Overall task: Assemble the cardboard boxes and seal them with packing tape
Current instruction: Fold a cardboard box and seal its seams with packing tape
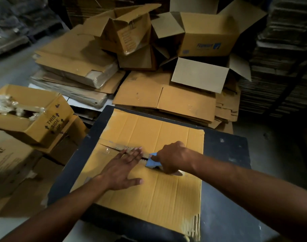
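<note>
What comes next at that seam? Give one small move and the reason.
Probably draw the blue tape dispenser, gripped by the right hand, further along the seam, since the left hand presses the cardboard box flaps flat there.

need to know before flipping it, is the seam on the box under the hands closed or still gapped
Still gapped: a dark slit shows along the seam between the flaps of the box.

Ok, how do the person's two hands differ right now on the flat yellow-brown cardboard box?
The left hand lies flat with straight, spread fingers, pressing the flat yellow-brown cardboard box beside its centre seam; the right hand is curled, gripping a small blue tool. The left holds nothing; the right holds the tool on the seam. Both hands work along that same seam.
</note>
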`<move>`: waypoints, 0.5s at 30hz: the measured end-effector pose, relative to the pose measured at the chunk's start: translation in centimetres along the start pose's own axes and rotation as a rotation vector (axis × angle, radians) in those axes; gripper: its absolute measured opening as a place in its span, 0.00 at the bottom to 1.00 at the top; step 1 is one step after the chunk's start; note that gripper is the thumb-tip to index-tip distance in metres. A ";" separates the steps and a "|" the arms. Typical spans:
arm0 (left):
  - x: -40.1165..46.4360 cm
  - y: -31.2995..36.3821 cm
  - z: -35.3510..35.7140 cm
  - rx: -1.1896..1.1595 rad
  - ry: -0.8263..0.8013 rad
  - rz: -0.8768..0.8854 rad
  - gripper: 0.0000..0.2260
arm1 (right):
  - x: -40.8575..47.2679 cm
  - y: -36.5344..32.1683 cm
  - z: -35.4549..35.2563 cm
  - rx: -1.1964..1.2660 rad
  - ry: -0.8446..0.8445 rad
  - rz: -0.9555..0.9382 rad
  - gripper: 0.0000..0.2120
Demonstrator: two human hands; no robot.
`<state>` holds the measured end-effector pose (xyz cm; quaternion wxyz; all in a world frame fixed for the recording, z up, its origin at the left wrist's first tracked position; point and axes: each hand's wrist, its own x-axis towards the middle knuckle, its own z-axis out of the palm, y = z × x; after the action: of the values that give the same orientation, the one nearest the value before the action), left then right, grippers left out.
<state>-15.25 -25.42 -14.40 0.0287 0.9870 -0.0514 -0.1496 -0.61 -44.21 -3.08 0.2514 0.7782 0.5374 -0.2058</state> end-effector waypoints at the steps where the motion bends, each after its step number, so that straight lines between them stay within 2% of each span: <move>1: 0.1 0.0 0.0 -0.002 0.004 -0.002 0.47 | -0.9 0.6 0.4 -0.012 -0.013 0.001 0.28; 6: 0.2 0.3 0.0 0.014 -0.030 -0.024 0.46 | -5.0 3.1 3.0 -0.049 -0.053 0.047 0.30; 10: 0.2 1.5 -0.2 -0.003 0.020 -0.052 0.49 | -4.3 3.3 3.9 -0.063 -0.048 0.077 0.24; 12: 0.5 3.3 -0.5 -0.002 0.001 -0.090 0.52 | -4.2 3.7 4.0 -0.052 -0.022 0.045 0.25; 15: 2.3 7.9 -0.5 -0.067 -0.019 -0.023 0.52 | -4.4 4.1 4.1 -0.021 0.033 0.001 0.24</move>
<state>-13.61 -33.55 -14.01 0.0596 0.9846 -0.0353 -0.1607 1.54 -51.15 -2.98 0.2507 0.7792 0.5430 -0.1872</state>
